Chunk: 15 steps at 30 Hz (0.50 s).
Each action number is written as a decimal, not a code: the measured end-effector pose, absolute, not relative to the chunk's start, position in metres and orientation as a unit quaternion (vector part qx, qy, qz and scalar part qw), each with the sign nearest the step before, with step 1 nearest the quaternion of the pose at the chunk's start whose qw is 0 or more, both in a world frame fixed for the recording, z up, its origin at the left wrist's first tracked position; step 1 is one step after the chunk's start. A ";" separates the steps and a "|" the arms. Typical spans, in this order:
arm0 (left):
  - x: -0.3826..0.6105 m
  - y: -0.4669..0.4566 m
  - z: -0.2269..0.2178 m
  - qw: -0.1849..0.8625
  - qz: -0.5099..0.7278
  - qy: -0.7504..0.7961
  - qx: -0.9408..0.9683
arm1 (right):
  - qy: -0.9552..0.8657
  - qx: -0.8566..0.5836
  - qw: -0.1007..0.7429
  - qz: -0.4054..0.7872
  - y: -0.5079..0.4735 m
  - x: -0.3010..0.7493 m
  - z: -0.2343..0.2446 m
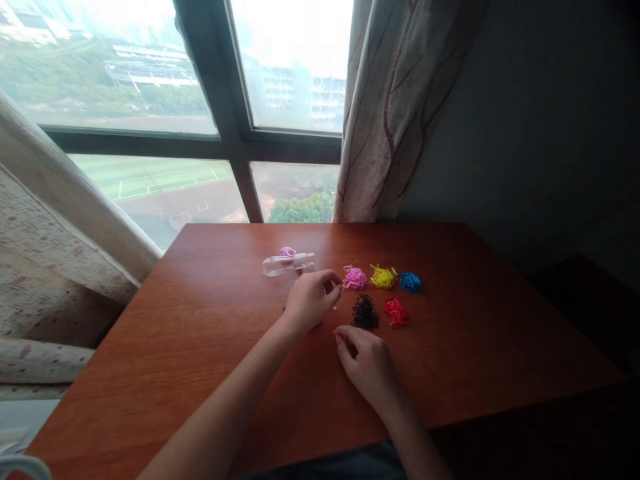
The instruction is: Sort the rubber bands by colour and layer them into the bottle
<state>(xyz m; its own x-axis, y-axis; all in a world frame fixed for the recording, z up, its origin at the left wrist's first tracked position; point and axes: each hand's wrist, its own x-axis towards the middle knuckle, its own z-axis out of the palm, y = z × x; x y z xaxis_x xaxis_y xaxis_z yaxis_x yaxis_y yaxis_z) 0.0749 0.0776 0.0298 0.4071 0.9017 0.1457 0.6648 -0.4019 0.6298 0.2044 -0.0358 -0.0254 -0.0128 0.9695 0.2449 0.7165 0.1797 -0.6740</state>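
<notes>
The person's left hand [311,299] reaches out over the brown tabletop [175,347], its thumb and forefinger bent toward each other at the near left edge of the pink pile [355,277], a loose heap of small looped bands; whether those fingertips grip a band, one cannot tell. The right hand [369,363] sits lower and nearer the body, apart from the left hand, its fingers curled and its thumb close to the forefinger; whether anything is pinched there, one cannot tell either.

Just beyond the right hand's fingers lies the black pile [365,312]; the red pile [396,311] lies beyond that hand too, a little farther to the right; the yellow pile [383,276] is to the right of the pink pile and farther out than both hands; the blue pile [411,282] comes next, the rightmost of the heaps. A tiny pink piece [335,308] lies just below the left hand's fingertips, between the two hands.

Beyond the left hand and slightly to its left, a clear bottle [274,267] lies on its side, its neck toward the right; a pink loop [287,252] shows at its upper side; well past both hands stand a window [235,143] and a patterned curtain [383,127]; another curtain [45,247] hangs far to the left of the left hand.
</notes>
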 end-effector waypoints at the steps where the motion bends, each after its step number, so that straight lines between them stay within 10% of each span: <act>1: 0.084 0.083 0.032 0.236 0.236 0.487 0.807 | -0.688 -0.613 0.344 0.182 -0.036 0.204 -0.026; 15: 0.184 0.123 0.034 0.208 0.154 0.438 0.861 | -0.694 -0.610 0.343 0.171 -0.034 0.203 -0.026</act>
<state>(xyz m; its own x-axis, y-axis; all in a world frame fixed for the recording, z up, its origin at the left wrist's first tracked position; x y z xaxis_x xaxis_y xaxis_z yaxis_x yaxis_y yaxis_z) 0.1837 0.1225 0.0335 0.5696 0.8177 0.0833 0.6895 -0.5306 0.4931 0.2032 -0.0335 -0.0262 -0.0209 0.9635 0.2669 0.7288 0.1974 -0.6556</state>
